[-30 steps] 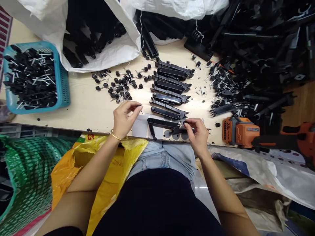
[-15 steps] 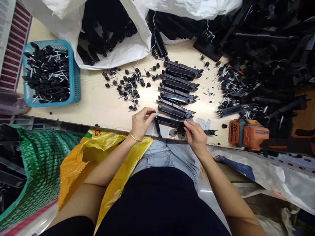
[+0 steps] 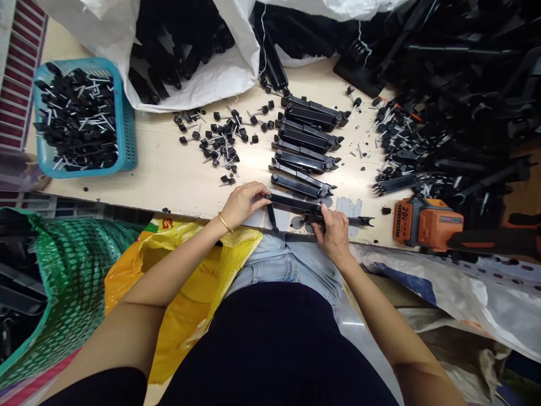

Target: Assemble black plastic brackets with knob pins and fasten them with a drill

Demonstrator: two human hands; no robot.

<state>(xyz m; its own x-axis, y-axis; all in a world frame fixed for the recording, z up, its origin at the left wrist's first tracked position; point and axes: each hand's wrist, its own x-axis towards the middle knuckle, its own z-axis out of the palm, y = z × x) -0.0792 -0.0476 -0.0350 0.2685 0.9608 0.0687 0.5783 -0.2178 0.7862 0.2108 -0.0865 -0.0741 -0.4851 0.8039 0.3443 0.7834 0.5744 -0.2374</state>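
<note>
The widest bare stretch of the table (image 3: 169, 180) runs across the middle left of the frame, between the blue basket (image 3: 127, 129) at the upper left and the scatter of black-capped pins (image 3: 220, 141) at centre. Right of the pins, a row of black plastic arms (image 3: 306, 141) blocks the upper centre. The heap of black parts (image 3: 443, 124) and the orange drill (image 3: 426, 223) close off the right side.

black plastic bar (image 3: 296, 204), black-capped silver screws (image 3: 220, 144), blue basket (image 3: 127, 141), orange-and-black drill battery (image 3: 426, 224), white sack (image 3: 211, 79), yellow bag (image 3: 186, 282), green mesh-patterned bag (image 3: 63, 282), pale wood table (image 3: 169, 175), gold bangle (image 3: 224, 222).
</note>
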